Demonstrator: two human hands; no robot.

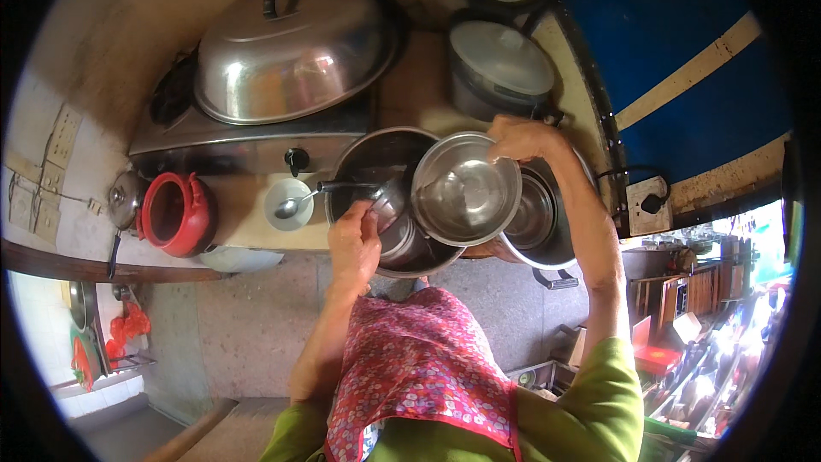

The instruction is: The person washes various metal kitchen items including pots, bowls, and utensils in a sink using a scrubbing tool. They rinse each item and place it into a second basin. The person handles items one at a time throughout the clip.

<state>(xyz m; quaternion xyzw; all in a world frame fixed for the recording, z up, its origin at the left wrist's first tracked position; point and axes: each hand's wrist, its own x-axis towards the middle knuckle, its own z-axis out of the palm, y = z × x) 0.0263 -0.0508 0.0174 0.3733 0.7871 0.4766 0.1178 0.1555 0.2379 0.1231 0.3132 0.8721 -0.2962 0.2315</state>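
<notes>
My left hand (355, 246) is closed on the edge of a small metal cup-like vessel (391, 204), from which a dark handle seems to stick out to the left. It hangs over a large dark-walled metal pot (344, 154) with more metalware inside. My right hand (523, 139) grips the far rim of a round stainless steel basin (466, 192), fingers partly hidden. The basin is held between the large pot and a second wide pot (560, 252), overlapping both. Inside that second pot sits a metal bowl (532, 214).
Left along the counter are a white bowl (298, 221) with a spoon (289, 207) and a red pot (175, 214). Behind stands a stove (248, 147) under a big domed lid (291, 51). A lidded cooker (500, 60) is at the back right, near a wall socket (647, 205).
</notes>
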